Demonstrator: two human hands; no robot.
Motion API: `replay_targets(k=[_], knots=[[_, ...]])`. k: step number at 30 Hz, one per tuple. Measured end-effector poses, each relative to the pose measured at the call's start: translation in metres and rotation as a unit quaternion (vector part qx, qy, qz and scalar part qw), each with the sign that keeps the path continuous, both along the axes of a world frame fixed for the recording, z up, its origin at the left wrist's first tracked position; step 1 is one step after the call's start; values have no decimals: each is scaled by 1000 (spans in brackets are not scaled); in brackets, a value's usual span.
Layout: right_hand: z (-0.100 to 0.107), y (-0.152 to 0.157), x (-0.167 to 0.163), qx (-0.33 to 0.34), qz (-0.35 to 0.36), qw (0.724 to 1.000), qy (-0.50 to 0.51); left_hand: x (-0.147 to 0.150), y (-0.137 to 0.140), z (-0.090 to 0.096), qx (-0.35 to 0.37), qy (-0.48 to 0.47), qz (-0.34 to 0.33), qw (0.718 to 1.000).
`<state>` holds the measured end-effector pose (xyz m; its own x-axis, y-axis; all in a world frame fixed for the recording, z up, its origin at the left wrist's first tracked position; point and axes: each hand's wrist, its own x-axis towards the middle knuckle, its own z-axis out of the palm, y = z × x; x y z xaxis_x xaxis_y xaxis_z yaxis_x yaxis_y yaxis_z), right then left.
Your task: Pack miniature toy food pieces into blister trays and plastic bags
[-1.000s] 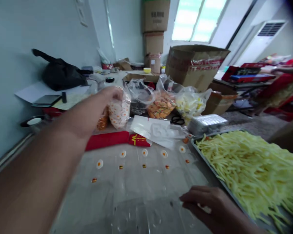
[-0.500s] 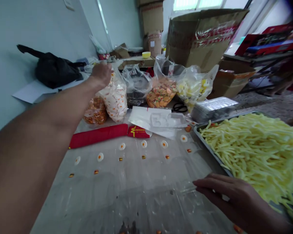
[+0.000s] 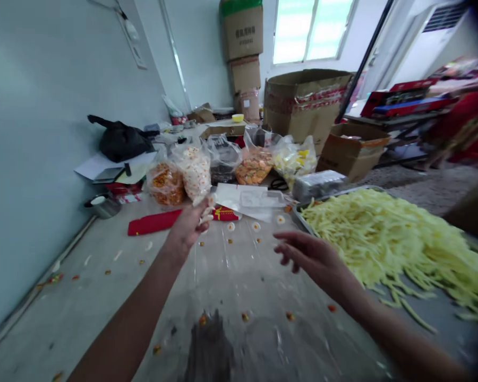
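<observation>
Clutching eggs [image 3: 207,211] in curled left hand [image 3: 187,227], below bag [image 3: 196,178] at twelve o'clock; hovering with half-open, empty right hand [image 3: 306,255], fries [image 3: 390,233] at three.

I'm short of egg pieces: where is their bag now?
In the head view, the egg bag stands just left of centre, beyond the left hand, between the orange bag on its left and the dark bag on its right.
</observation>
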<state>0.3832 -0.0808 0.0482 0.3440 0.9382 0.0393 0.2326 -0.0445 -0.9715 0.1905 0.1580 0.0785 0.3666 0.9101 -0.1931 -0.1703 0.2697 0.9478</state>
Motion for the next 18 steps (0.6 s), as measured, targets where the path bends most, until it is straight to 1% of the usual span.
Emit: replay_targets(k=[2,4,6,8,10,12,15,17,18], knots=[[-2,4,-18,16,7,997,70,-4,-63,-29,6,44,-33,998],[-14,2,-38,22,11,991,130,-3,-116,-49,19,74,-52,996],[-29,-5,-52,39,5,984,172,4,-157,-61,17,85,-69,994],[-40,-16,-50,53,-17,981,187,13,-185,-67,-11,83,-82,993],[-41,-29,-26,49,-39,981,185,20,-199,-68,-58,64,-84,993],[-33,-45,17,21,-48,986,161,21,-202,-68,-95,34,-72,992],[-21,-70,86,-36,-69,996,43,14,-197,-68,-129,-1,-59,990],[-25,-81,114,-92,-52,994,-38,9,-196,-71,-160,-14,-69,985],[-32,-83,119,-119,-34,989,-75,8,-197,-72,-176,-18,-76,981]])
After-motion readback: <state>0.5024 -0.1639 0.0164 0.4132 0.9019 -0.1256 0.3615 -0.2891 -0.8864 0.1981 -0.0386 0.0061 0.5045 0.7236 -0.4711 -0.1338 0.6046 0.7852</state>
